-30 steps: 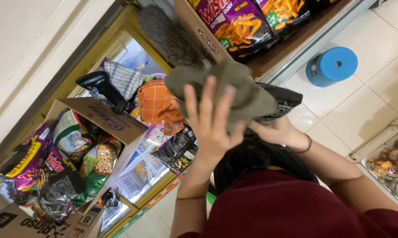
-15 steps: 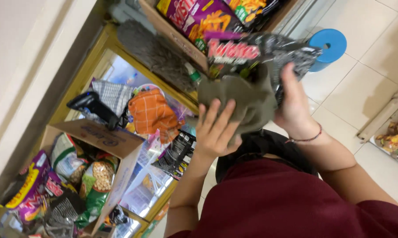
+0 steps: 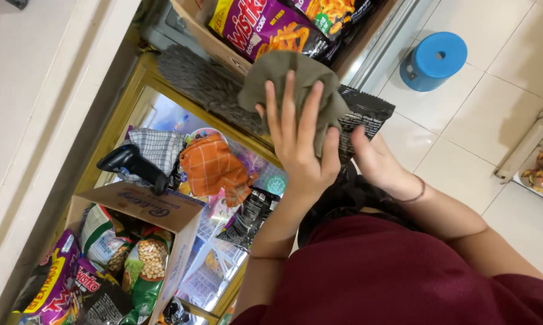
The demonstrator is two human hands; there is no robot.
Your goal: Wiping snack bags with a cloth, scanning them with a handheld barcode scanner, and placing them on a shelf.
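I see L hand (image 3: 300,149) w/ fingers (image 3: 290,108) spread flat, pressing the grey-green cloth (image 3: 295,75) onto the black snack packet (image 3: 361,117); cloth sits under the fingertips & drapes over the packet's top. R hand (image 3: 376,159) grips the packet from its lower edge, thumb on front, other fingers hidden behind. Around: purple snack bags (image 3: 265,27) in a box above, grey mop head (image 3: 202,84) beside the cloth, blue stool (image 3: 434,60) on tiles, orange cloth (image 3: 214,165) & cardboard box (image 3: 163,210) below.
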